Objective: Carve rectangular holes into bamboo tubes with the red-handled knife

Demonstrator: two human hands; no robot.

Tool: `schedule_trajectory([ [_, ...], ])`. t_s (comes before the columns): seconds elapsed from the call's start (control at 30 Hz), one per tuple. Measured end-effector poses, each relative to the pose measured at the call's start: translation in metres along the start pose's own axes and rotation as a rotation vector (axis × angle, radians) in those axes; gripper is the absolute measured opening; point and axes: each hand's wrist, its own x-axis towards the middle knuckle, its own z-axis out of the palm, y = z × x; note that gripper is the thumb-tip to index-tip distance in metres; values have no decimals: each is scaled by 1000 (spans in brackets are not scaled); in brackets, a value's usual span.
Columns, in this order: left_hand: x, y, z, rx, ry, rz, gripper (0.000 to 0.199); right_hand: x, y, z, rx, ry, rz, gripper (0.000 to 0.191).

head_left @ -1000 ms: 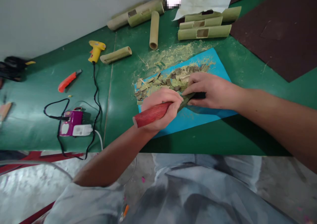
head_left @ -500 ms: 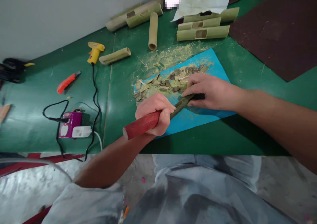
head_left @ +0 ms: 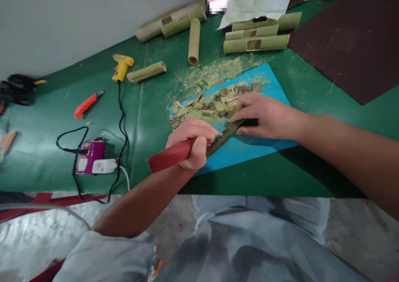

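My left hand (head_left: 191,143) is wrapped round the red handle (head_left: 171,155) of a tool. The tool's short metal tip shows just past my fingers, at a slim dark green bamboo piece (head_left: 222,141). That piece lies slanted over a blue sheet (head_left: 249,151), with an opening cut in its upper side. My right hand (head_left: 257,116) pinches the far end of the bamboo between thumb and fingers. Bamboo chips and sawdust (head_left: 212,105) are heaped on the sheet just beyond both hands.
Cut bamboo tubes (head_left: 256,44) lie at the back of the green table (head_left: 162,165). A yellow glue gun (head_left: 122,67), an orange-red cutter (head_left: 87,104) and a purple power block (head_left: 90,157) with cords are on the left. Dark brown sheet (head_left: 352,45) at right.
My left hand and the red handle have shifted slightly left, away from the bamboo's opening, and the metal tip now shows. My right hand keeps its hold with hardly any movement.
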Motion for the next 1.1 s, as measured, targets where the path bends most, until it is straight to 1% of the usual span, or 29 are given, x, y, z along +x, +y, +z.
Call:
schedule_trajectory([
  [0.1,3,0,-2,18,-117,-59,26,1,-1,-1,4,-18,12,22],
  [0.17,3,1,-3,23,-165,-113,20,2,-2,-1,2,-28,17,21],
  [0.27,3,2,-4,30,-188,-151,18,2,-3,-1,-9,-27,18,21],
  [0.5,8,7,-3,66,-214,-140,18,1,-3,-1,-21,-15,24,22],
  [0.63,12,11,-3,79,-249,-132,19,1,-2,-1,-20,-6,-3,26],
  [0.7,12,11,-2,68,-238,-101,20,1,-1,0,-13,-1,-17,26],
  [0.8,10,10,1,30,-170,-36,25,-1,1,2,-11,19,-29,21],
  [0.87,9,9,2,21,-117,-20,29,-1,1,2,-8,28,-37,19],
  [0.93,8,8,3,24,-88,-10,30,-2,1,2,-2,24,-36,19],
  [1.03,5,6,3,27,-68,16,31,-2,0,1,5,13,-20,19],
  [1.1,3,5,2,32,-57,7,32,-1,-1,0,2,8,-10,18],
])
